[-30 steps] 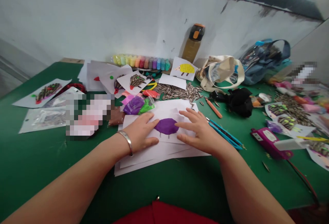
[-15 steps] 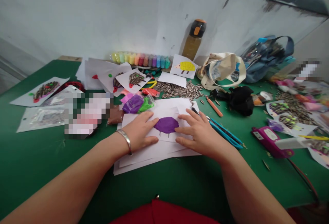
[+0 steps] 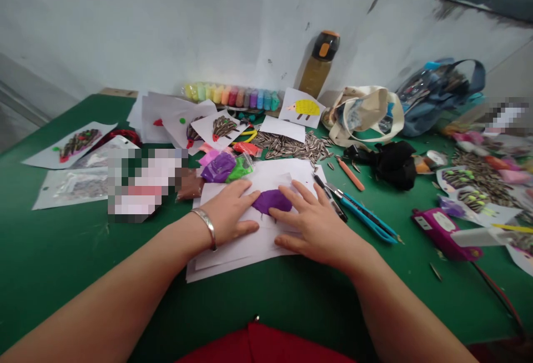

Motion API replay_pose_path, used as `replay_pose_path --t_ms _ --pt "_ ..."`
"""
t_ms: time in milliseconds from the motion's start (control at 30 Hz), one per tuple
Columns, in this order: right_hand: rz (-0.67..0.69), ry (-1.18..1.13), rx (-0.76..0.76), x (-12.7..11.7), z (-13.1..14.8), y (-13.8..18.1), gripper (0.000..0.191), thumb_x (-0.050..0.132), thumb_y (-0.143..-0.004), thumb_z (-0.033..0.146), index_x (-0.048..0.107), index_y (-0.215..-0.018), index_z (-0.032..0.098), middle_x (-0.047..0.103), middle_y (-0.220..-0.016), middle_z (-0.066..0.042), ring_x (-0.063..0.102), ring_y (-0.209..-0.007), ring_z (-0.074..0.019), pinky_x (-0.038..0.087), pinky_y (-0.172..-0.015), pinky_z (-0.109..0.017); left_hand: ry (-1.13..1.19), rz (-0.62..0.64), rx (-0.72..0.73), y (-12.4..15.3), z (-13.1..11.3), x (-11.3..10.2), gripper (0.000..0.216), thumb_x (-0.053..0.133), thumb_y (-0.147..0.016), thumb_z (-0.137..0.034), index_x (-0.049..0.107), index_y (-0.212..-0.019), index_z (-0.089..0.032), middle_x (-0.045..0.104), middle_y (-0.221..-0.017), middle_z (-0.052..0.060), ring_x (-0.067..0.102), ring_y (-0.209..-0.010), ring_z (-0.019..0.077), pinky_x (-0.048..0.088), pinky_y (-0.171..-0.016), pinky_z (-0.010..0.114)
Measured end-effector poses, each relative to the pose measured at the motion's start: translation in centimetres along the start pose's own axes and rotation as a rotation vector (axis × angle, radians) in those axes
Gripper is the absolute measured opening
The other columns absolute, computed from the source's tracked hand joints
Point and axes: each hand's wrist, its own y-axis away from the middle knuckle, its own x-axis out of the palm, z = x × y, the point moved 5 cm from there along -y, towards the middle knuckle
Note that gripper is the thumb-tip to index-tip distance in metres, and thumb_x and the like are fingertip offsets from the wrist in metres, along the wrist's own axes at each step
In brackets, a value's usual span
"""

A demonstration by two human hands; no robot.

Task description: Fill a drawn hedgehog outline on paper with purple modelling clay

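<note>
A flat oval of purple modelling clay [image 3: 271, 202] lies on a small white sheet, with short drawn legs under it. Beneath that are several stacked sheets of white paper [image 3: 233, 260]. My left hand [image 3: 231, 213], with a silver bangle at the wrist, rests flat on the paper, its fingertips at the oval's left edge. My right hand [image 3: 310, 216] has its fingers spread, and some of them lie over the right part of the clay. Neither hand grips anything.
Bags of purple clay [image 3: 219, 166] and green clay [image 3: 240, 167] sit behind the papers, near a heap of sunflower seeds [image 3: 287, 145]. To the right lie a blue utility knife [image 3: 366, 216], an orange clay tool [image 3: 350, 174] and a magenta glue gun [image 3: 445, 232]. A bottle [image 3: 320, 63] stands by the wall.
My right hand has shifted left, and its fingers now cover more of the purple clay. My left hand stays in place on the paper. The view has moved slightly.
</note>
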Motion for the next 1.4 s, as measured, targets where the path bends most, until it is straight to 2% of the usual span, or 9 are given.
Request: replay_pose_path --t_ms 200,400,467,633,800,1033,1267,1400 --pt "0.011 0.053 0.030 -0.4 -0.3 0.4 0.037 0.050 -0.088 0.054 0.062 -0.120 0.040 0.038 -0.148 -0.005 0.018 -0.141 -0.0367 0.009 -0.107 -0.068 0.001 0.002 -0.009 0.0 0.0 0.0 0.068 0.063 -0.080 -0.043 0.044 -0.138 -0.011 0.034 -0.146 0.021 0.029 -0.137 0.0365 0.026 -0.111 0.049" --pt "0.008 0.009 0.045 -0.7 -1.0 0.6 0.033 0.050 -0.088 0.054 0.068 -0.111 0.039 0.044 -0.145 -0.003 0.021 -0.140 -0.0379 0.013 -0.106 -0.070 0.016 -0.014 0.003 0.0 0.0 -0.1 0.066 0.061 -0.081 -0.044 0.046 -0.136 -0.012 0.036 -0.145 0.021 0.030 -0.136 0.0371 0.028 -0.110 0.050" --pt "-0.014 -0.016 0.037 -0.7 -0.9 0.4 0.034 0.049 -0.088 0.055 0.069 -0.110 0.039 0.041 -0.146 -0.003 0.020 -0.140 -0.0376 0.013 -0.107 -0.069 0.005 -0.010 -0.002 0.0 0.0 0.0 0.067 0.061 -0.081 -0.045 0.045 -0.137 -0.011 0.036 -0.145 0.021 0.029 -0.136 0.0366 0.027 -0.111 0.049" --pt "-0.049 -0.019 -0.026 -0.2 0.6 -0.2 0.046 0.054 -0.085 0.055 0.057 -0.128 0.039 0.027 -0.154 -0.005 0.015 -0.142 -0.0365 0.009 -0.108 -0.067 -0.016 -0.033 0.008 0.1 0.0 0.0 0.068 0.061 -0.081 -0.047 0.044 -0.137 -0.014 0.036 -0.145 0.019 0.030 -0.136 0.0350 0.027 -0.111 0.047" --pt "-0.006 0.011 -0.035 -0.2 1.1 -0.5 0.038 0.052 -0.087 0.053 0.062 -0.121 0.039 0.036 -0.150 -0.004 0.015 -0.142 -0.0361 0.009 -0.108 -0.068 -0.012 -0.012 0.006 0.0 0.0 0.0 0.068 0.060 -0.082 -0.047 0.044 -0.137 -0.012 0.035 -0.145 0.020 0.030 -0.136 0.0357 0.027 -0.111 0.048" --pt "0.010 0.009 -0.004 -0.6 0.2 0.2 0.032 0.049 -0.089 0.052 0.066 -0.114 0.041 0.044 -0.143 -0.003 0.019 -0.141 -0.0369 0.011 -0.106 -0.070 -0.018 -0.046 0.009 -0.1 0.3 0.5 0.068 0.061 -0.080 -0.049 0.045 -0.137 -0.014 0.036 -0.145 0.019 0.029 -0.136 0.0343 0.027 -0.111 0.046" --pt "0.013 -0.008 0.031 -0.7 -1.2 0.5 0.031 0.049 -0.089 0.052 0.068 -0.110 0.041 0.043 -0.145 -0.003 0.021 -0.140 -0.0382 0.013 -0.105 -0.071 0.010 -0.028 0.007 0.0 0.1 0.1 0.066 0.062 -0.080 -0.046 0.046 -0.136 -0.013 0.037 -0.145 0.019 0.030 -0.135 0.0356 0.028 -0.111 0.047" --pt "-0.013 -0.041 0.036 -0.8 -1.4 0.5 0.034 0.049 -0.088 0.055 0.068 -0.112 0.040 0.038 -0.149 -0.004 0.019 -0.141 -0.0380 0.013 -0.106 -0.070 0.014 -0.048 0.018 0.0 0.2 0.1 0.067 0.062 -0.079 -0.046 0.046 -0.136 -0.015 0.038 -0.144 0.018 0.031 -0.135 0.0357 0.028 -0.110 0.047"
